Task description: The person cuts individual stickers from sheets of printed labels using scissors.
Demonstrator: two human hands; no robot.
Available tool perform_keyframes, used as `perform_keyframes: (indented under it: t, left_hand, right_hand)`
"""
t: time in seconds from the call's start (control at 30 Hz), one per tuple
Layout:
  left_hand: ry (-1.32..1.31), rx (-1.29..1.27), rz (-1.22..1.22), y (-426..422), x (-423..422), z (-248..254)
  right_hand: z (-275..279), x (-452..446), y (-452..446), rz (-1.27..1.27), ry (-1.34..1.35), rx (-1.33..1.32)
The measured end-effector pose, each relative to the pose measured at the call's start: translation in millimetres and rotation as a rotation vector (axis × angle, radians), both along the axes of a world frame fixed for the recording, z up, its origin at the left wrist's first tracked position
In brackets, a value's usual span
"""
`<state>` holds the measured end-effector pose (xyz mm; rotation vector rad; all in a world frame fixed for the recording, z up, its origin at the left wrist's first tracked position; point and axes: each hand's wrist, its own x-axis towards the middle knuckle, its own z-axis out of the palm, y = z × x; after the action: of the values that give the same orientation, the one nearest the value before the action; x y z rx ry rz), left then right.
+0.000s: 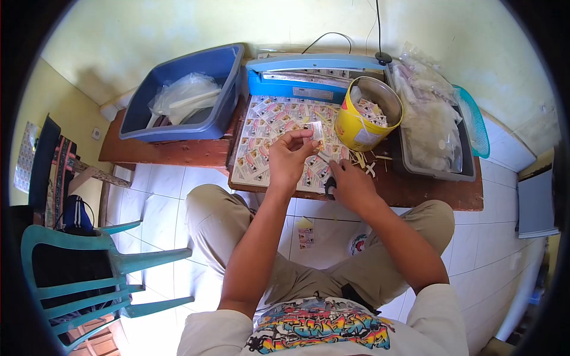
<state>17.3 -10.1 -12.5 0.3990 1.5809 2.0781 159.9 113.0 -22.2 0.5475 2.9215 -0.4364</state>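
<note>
My left hand [290, 155] is closed, pinching a small printed paper label [316, 128] between thumb and fingers, above the table. In my right hand [351, 183] is a pair of scissors [330, 186] with black handles. Its blades point up and left, close to my left fingertips; whether they touch the label I cannot tell. Beneath both hands lies a surface covered with printed labels [261, 130]. Just beyond my right hand stands a yellow bucket [354, 132] holding small printed pieces [373, 113]. Thin paper offcuts [363, 161] lie scattered beside it.
A blue heat sealer [279, 86] stands at the back against the wall. Left of it, a dark blue tub [211, 127] holds clear plastic bags. On the right, a grey tray [436, 174] is heaped with plastic bags [430, 124]. A green plastic chair [83, 291] is at lower left.
</note>
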Motion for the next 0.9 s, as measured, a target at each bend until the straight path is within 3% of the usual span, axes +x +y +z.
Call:
perform_keyframes:
  t: [0.2, 0.53, 0.7, 0.9]
  left_hand:
    - [0.012, -0.011, -0.021, 3, 5, 8]
    - [0.011, -0.026, -0.035, 6, 3, 4]
    - [-0.015, 0.02, 0.01, 8, 5, 6]
    - [-0.031, 0.102, 0.093, 11, 3, 6]
  right_hand:
    - [-13, -3, -2, 0.011, 0.062, 0.091]
    - [4, -8, 5, -0.028, -0.002, 0.024]
    - [3, 3, 15, -0.035, 0.315, -0.273]
    - [24, 10, 13, -0.131, 0.292, -0.517]
